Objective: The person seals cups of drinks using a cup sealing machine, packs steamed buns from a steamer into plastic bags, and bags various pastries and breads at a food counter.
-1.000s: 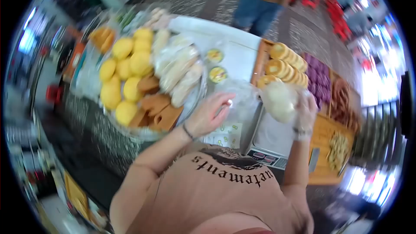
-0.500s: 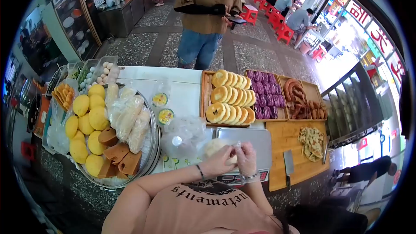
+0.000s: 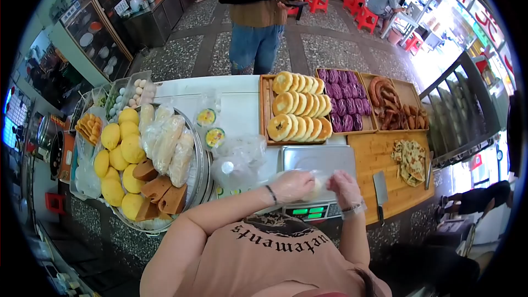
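Both hands are over the front edge of a metal scale tray (image 3: pixel 319 158). My left hand (image 3: pixel 296 186) has its fingers closed on a thin clear plastic bag with a pale round item (image 3: pixel 315 187) in it. My right hand (image 3: pixel 346 188), in a clear plastic glove, is closed just to the right, apart from the left hand; what its fingers pinch is too small to make out. Below them the scale's display (image 3: pixel 309 212) glows green. A heap of clear plastic bags (image 3: pixel 237 159) lies left of the tray.
A round steamer tray (image 3: pixel 204 173) with yellow buns and brown cake is at left. Behind the scale are trays of flat buns (image 3: pixel 295 102), purple rolls (image 3: pixel 345 99) and sausages (image 3: pixel 385 99). A cleaver (image 3: pixel 379 191) lies on the wooden board (image 3: pixel 360 159). A person (image 3: pixel 256 16) stands across the table.
My hands, earlier together, have moved apart, the right one going rightward. The scale display shows green digits now. The view has steadied and shifted slightly.
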### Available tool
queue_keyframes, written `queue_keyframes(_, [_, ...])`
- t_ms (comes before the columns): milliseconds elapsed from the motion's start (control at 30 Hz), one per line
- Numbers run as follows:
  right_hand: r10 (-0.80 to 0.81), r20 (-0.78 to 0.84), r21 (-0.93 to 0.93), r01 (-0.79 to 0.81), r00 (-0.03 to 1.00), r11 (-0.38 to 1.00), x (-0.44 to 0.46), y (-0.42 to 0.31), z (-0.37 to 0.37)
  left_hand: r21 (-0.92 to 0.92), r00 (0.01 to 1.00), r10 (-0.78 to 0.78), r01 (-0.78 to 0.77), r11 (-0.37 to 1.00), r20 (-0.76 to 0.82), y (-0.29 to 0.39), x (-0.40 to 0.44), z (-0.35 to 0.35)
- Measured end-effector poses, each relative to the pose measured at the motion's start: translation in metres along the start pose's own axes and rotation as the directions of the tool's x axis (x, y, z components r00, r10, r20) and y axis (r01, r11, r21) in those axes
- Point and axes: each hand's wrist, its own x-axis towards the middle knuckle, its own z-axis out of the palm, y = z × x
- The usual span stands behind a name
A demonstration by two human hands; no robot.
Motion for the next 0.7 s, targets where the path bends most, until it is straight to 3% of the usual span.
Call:
queue_keyframes(33, [0.010,-0.003,0.002,-0.010,1.000,1.000,-0.004,-0.003,0.011,-0.006,1.000,-0.006,0.006,1.000,0.007,0.004,0.003,0.004])
queue_keyframes(100, [-0.015,-0.025,0.171,0.019,1.000,0.985,-0.008,-0.009,0.023,0.056,0.975,-0.181,0.175,0.983,0.127,0.016,0.011,0.007])
queue_keyframes(167, [0.020,0.014,0.176,-0.022,1.000,0.984,0.001,-0.001,0.009,0.038,0.979,-0.151,0.147,0.988,0.138,0.013,0.021,0.014])
queue_keyframes(233, [-0.072,0.190,0.154,0.043,0.979,0.987,0.011,0.023,-0.009,0.017,0.976,-0.136,0.135,0.991,0.167,0.009,0.025,0.022])
queue_keyframes(367, [-0.018,0.298,0.103,-0.014,0.954,0.995,0.017,0.008,-0.018,0.020,0.977,0.006,-0.010,1.000,0.212,-0.009,0.048,0.035])
queue_keyframes(467, [0.014,0.312,0.076,-0.039,0.950,0.996,0.023,-0.003,-0.020,0.036,0.895,-0.264,0.270,0.962,0.360,0.013,0.061,0.015])
queue_keyframes(500, [0.015,0.312,0.077,-0.040,0.950,0.996,0.026,-0.005,-0.021,0.036,0.894,-0.265,0.271,0.962,0.360,0.007,0.062,0.019])
queue_keyframes(567, [0.043,0.368,-0.057,-0.024,0.929,0.998,0.031,-0.008,-0.024,-0.095,0.985,-0.081,0.096,0.991,0.152,-0.003,0.061,0.029])
queue_keyframes(700, [-0.029,0.370,-0.220,0.118,0.928,0.968,0.035,-0.010,-0.022,-0.020,0.986,-0.043,0.047,0.999,0.160,-0.008,0.064,0.032])
